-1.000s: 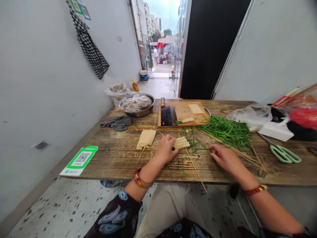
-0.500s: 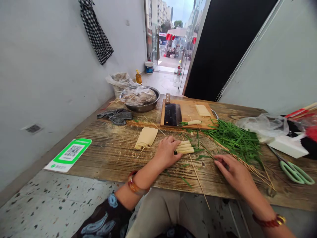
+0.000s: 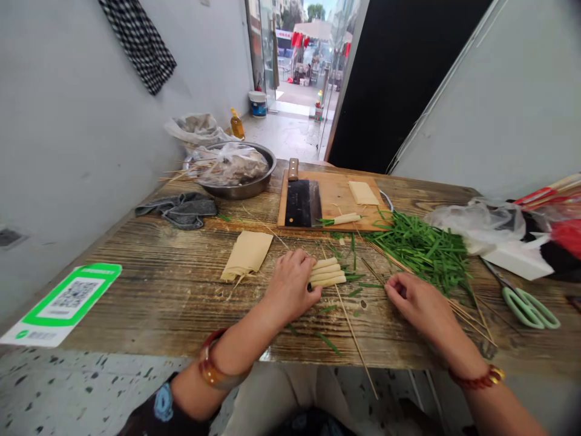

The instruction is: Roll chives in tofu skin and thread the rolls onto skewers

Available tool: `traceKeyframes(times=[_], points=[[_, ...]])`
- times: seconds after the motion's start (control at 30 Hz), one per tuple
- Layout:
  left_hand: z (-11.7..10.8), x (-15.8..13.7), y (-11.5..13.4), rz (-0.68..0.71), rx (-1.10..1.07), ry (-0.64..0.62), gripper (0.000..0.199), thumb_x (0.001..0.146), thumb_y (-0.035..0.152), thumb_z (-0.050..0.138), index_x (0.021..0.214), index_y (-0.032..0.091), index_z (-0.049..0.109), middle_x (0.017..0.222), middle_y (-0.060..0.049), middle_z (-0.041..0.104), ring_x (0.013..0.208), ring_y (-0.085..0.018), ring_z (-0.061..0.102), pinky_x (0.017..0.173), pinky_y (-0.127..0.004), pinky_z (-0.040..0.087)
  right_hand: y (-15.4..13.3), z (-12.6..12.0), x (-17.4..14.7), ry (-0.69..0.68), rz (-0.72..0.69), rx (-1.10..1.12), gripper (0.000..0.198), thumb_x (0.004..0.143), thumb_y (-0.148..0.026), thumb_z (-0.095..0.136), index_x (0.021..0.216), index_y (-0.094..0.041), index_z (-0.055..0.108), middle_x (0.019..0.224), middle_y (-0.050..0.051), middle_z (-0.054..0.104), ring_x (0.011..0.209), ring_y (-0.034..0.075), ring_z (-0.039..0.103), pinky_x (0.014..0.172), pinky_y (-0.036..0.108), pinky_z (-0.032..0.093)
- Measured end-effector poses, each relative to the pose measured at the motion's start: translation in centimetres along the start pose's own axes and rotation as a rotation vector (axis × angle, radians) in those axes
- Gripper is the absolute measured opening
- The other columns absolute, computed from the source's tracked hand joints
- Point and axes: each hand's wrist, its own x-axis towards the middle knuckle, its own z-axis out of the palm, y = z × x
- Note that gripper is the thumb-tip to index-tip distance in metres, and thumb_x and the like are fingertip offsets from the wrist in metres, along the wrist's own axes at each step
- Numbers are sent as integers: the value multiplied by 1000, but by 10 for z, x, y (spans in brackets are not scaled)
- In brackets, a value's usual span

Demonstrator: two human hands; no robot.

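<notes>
My left hand (image 3: 293,280) is closed on the near-left ends of several pale tofu-skin rolls (image 3: 327,272), lying side by side on the wooden table. Green leaf ends poke out at their right. A thin bamboo skewer (image 3: 354,336) slants from the rolls toward me, past the table's front edge. To the right, my right hand (image 3: 415,300) is closed in a pinch at the end of another thin skewer (image 3: 373,271), apart from the rolls. A stack of tofu-skin sheets (image 3: 247,255) lies left of my left hand.
A cutting board (image 3: 342,197) carries a cleaver (image 3: 302,203), a single roll (image 3: 341,219) and more sheets (image 3: 364,193). Chopped green leaves (image 3: 422,248) and scissors (image 3: 531,306) lie on the right. Behind left are a grey cloth (image 3: 181,209) and a metal basin (image 3: 240,191).
The view has shifted, so the table sits slightly further left. My left hand still holds the rolls; the fingers of my right hand have drawn closer together at the skewer.
</notes>
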Motion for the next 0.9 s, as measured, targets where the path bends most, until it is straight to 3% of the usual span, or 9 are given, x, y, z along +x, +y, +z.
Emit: traceKeyframes(times=[0.17,0.4,0.5,0.6,0.77,0.9], points=[[-1,0,0,15,-2,11,32,70,27,66,100,20,59,108,-8,57,103,-26,51,90,-43,43,9,-1,-2,47,36,10,20,89,-34,42,79,-23,55,65,1,63,58,19,59,55,28,38],[-3,1,0,11,32,4,32,71,29,66,101,19,60,105,-8,58,101,-26,52,89,-42,43,22,-6,-8,168,10,107,29,91,-35,43,108,-19,60,91,8,68,79,21,63,70,32,47],[-2,2,0,9,59,3,32,71,30,65,101,19,60,105,-8,58,101,-25,52,89,-41,42,12,-9,-18,205,-59,96,28,93,-35,42,102,-19,63,94,8,66,83,20,62,73,31,46],[-2,2,1,9,82,0,31,72,31,64,101,19,61,104,-8,58,101,-25,52,90,-40,42,-2,-7,-26,120,-126,3,26,94,-32,41,101,-21,64,93,7,65,85,20,62,74,29,45],[-3,1,2,-21,120,6,32,73,32,64,102,20,62,103,-8,59,100,-25,52,89,-39,42,-12,0,-19,83,-15,-194,21,92,-26,43,84,-19,61,84,6,65,80,20,61,69,29,41],[-4,-1,-1,-56,133,31,32,73,34,64,101,19,62,102,-8,59,99,-25,52,87,-38,42,-6,2,-16,75,-33,-272,21,91,-24,42,77,-19,57,78,6,64,74,19,60,65,29,38]])
